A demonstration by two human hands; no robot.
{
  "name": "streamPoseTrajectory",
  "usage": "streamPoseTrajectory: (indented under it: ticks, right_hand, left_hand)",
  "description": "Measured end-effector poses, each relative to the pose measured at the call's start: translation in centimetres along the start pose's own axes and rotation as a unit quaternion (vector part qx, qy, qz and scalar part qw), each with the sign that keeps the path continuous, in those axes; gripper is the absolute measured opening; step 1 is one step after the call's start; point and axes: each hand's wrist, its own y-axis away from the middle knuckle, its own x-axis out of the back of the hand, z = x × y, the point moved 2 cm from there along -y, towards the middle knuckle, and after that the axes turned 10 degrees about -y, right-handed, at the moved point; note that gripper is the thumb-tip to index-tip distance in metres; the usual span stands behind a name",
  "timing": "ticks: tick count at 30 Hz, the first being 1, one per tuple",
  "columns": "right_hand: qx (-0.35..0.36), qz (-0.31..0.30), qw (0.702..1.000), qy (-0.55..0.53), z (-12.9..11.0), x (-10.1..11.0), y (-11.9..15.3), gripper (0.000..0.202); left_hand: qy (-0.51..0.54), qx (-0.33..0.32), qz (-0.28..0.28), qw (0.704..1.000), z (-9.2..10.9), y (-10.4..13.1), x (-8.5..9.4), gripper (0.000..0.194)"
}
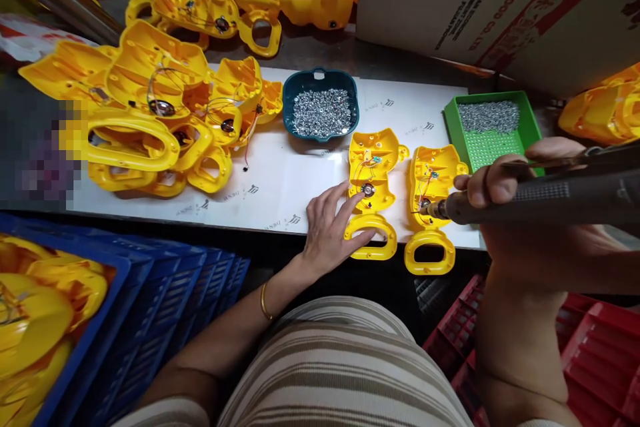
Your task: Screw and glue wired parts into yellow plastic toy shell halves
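Observation:
My right hand point(495, 183) is wrapped round a dark electric screwdriver point(565, 199). Its tip meets the right-hand yellow plastic shell point(435, 163), at the round part beside the wires. My left hand point(327, 223) rests with fingers spread on the edge of a second yellow shell point(373, 143), its thumb over the handle loop. This shell lies open side up, showing a small circuit board, wires and a round speaker point(368, 190). Both shells have their handle loops towards me, past the front edge of the white board.
A dark teal basket point(287, 107) of small metal parts and a green basket point(533, 120) of screws stand behind the shells. Yellow shells point(150, 80) are piled at left. A cardboard box point(425, 7) stands behind; blue crates point(165, 307) and red crates point(600, 347) flank me below.

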Motion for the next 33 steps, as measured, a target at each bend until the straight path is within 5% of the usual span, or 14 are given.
streamPoseTrajectory:
  ticks: [11, 15, 20, 33]
  right_hand:
    - [-0.041, 0.0, 0.999, -0.008, 0.1, -1.3, -1.2, 0.057]
    - [0.016, -0.005, 1.0, 0.021, 1.5, -2.3, -1.4, 0.054]
    - [0.121, 0.055, 0.989, 0.066, 3.8, -3.8, -1.9, 0.027]
    - [0.169, 0.06, 0.983, 0.029, 7.8, -4.4, -3.3, 0.016]
  left_hand:
    - [-0.014, 0.006, -0.03, 0.999, 0.0, 0.2, -0.1, 0.062]
    - [-0.009, 0.001, -0.033, 0.999, 0.2, 0.1, 0.0, 0.068]
    - [-0.02, 0.005, -0.032, 0.999, 0.2, 0.1, -0.3, 0.074]
    - [-0.012, 0.006, -0.046, 0.999, 0.2, 0.1, -0.3, 0.07]
